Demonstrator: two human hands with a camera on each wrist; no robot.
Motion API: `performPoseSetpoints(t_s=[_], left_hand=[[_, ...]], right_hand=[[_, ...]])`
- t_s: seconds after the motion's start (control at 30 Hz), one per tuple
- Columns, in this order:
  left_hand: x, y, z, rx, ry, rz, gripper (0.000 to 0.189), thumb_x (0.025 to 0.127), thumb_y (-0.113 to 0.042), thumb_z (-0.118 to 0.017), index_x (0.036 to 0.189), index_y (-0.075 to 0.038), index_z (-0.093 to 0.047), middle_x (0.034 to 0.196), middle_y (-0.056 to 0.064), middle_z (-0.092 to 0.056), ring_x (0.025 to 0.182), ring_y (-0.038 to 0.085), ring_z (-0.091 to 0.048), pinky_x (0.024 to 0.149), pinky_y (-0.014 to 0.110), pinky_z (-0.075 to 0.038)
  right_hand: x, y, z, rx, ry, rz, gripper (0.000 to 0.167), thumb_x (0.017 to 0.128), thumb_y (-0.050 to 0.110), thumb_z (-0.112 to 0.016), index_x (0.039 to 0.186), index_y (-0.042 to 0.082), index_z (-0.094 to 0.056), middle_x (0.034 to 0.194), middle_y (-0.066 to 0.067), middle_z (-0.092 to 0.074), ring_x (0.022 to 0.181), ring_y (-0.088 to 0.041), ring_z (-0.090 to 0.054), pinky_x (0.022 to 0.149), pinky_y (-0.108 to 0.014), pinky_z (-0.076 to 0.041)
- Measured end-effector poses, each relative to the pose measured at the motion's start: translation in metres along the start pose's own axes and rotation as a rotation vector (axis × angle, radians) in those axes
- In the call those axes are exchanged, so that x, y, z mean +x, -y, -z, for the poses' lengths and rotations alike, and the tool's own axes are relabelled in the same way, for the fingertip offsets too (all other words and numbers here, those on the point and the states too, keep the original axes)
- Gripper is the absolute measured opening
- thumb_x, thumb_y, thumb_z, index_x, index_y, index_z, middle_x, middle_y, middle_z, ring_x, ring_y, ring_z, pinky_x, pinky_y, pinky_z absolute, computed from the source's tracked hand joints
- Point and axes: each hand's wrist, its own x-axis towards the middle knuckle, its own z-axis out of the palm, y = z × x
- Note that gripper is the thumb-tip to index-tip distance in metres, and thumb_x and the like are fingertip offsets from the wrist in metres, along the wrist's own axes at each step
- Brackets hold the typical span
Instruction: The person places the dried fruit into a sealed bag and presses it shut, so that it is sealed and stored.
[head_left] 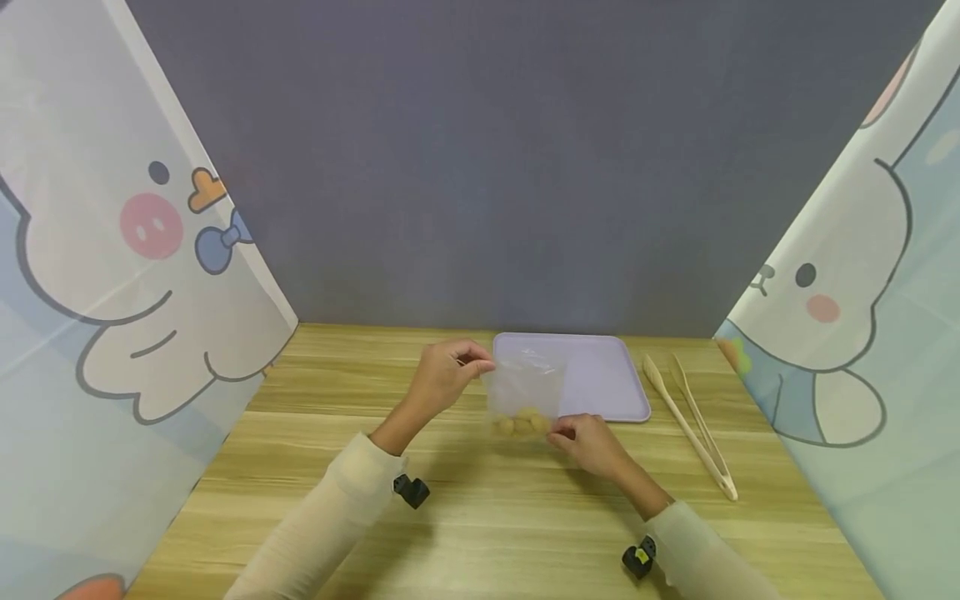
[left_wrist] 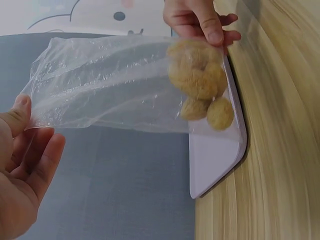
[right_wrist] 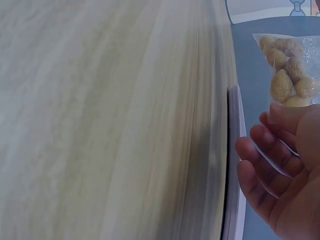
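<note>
Between both hands hangs a clear plastic bag [head_left: 525, 387] with several round, brownish-yellow lumps [left_wrist: 197, 75] gathered at its bottom. My left hand [head_left: 452, 371] pinches the bag's upper left corner between thumb and fingers. At the lower right corner, my right hand [head_left: 588, 443] pinches the bag, its thumb [right_wrist: 287, 116] beside the lumps. In the left wrist view the bag [left_wrist: 110, 85] looks thin and wrinkled, stretched from one hand to the other. The lumps have a rough skin; their exact kind is unclear.
Behind the bag a pale purple tray [head_left: 600, 379] lies on the wood-grain table [head_left: 510, 525]. Light wooden tongs [head_left: 693, 425] lie to the tray's right. A grey wall [head_left: 465, 167] stands at the back, with cartoon-printed panels [head_left: 112, 250] on both sides.
</note>
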Motion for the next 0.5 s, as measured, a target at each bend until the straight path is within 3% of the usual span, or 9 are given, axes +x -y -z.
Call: performPoseSetpoints(t_s=[0.3, 0.5], left_hand=[[0.002, -0.004, -0.002, -0.023, -0.046, -0.036, 0.006, 0.087, -0.021, -0.081, 0.086, -0.016, -0.079, 0.076, -0.002, -0.075, 0.064, 0.004, -0.065, 0.055, 0.024, -0.052], [0.002, -0.004, -0.003, -0.028, -0.055, -0.082, 0.004, 0.086, -0.019, -0.082, 0.086, -0.016, -0.079, 0.071, -0.002, -0.072, 0.06, 0.003, -0.061, 0.054, 0.023, -0.05]], right_hand=[[0.006, 0.01, 0.004, 0.017, -0.044, -0.047, 0.006, 0.093, 0.018, -0.073, 0.091, 0.014, -0.077, 0.084, 0.004, -0.074, 0.074, -0.004, -0.063, 0.069, -0.024, -0.052], [0.012, 0.021, 0.019, 0.09, -0.169, -0.02, 0.019, 0.093, 0.015, -0.073, 0.11, 0.006, -0.076, 0.09, 0.0, -0.076, 0.08, -0.011, -0.07, 0.071, -0.026, -0.056]])
